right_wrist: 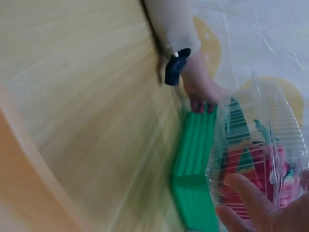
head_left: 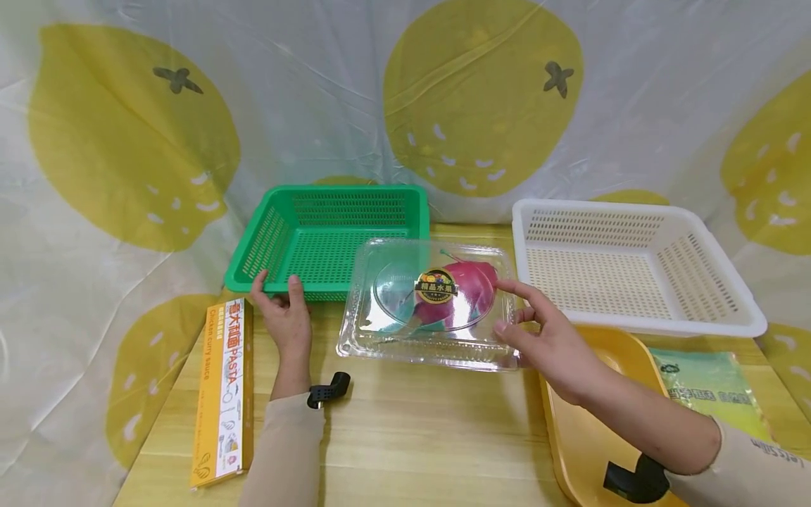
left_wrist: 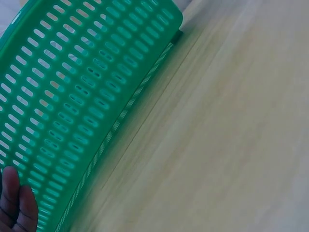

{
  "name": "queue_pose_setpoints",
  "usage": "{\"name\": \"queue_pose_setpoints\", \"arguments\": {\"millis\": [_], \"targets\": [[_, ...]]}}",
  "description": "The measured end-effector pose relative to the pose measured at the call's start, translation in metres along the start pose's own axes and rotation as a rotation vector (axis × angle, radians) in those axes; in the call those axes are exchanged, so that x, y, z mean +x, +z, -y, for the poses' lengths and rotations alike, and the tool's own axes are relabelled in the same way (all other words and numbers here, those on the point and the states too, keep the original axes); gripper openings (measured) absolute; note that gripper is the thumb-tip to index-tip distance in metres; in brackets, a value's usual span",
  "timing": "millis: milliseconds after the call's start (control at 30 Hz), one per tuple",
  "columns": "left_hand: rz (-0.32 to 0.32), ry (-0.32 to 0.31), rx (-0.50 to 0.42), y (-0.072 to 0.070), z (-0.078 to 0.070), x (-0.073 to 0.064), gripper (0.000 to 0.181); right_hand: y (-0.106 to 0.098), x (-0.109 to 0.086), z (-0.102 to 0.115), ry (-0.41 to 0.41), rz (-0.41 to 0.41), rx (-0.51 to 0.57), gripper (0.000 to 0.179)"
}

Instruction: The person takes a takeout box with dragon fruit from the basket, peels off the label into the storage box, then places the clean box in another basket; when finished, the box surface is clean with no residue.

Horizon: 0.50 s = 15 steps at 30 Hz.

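My right hand (head_left: 551, 341) grips the right end of a clear plastic fruit box (head_left: 386, 331), thumb and fingers at its edge. Inside the box lies red-pink fruit (head_left: 472, 282) with some green, partly covered by a black and gold label (head_left: 436, 286) on the lid. In the head view the box is held up and overlaps the right front corner of a green slotted basket (head_left: 342, 246). My left hand (head_left: 288, 324) holds that basket by its front rim near the left corner. The left wrist view shows fingertips (left_wrist: 28, 208) against the basket's outer wall.
At right stands a white slotted basket (head_left: 633, 320). In front of it sits a yellow tray (head_left: 570, 436), partly under my right forearm, beside a green-yellow packet (head_left: 716, 387). A pasta box (head_left: 222, 394) lies left of my left arm. A lemon-print cloth (head_left: 304, 91) hangs behind the table.
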<state>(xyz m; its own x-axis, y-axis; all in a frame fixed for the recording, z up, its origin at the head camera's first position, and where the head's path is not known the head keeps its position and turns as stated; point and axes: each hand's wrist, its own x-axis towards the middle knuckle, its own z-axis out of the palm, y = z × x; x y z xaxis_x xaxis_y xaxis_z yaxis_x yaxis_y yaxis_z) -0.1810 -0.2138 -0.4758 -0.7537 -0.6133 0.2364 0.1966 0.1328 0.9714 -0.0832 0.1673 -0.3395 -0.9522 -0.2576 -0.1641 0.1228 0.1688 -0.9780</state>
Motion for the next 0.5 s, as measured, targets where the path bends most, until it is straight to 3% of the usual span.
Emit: {"name": "queue_pose_setpoints", "arguments": {"millis": [500], "targets": [[-0.001, -0.003, 0.028, -0.001, 0.0, 0.001, 0.071, 0.002, -0.037, -0.025, 0.039, 0.009, -0.023, 0.065]]}}
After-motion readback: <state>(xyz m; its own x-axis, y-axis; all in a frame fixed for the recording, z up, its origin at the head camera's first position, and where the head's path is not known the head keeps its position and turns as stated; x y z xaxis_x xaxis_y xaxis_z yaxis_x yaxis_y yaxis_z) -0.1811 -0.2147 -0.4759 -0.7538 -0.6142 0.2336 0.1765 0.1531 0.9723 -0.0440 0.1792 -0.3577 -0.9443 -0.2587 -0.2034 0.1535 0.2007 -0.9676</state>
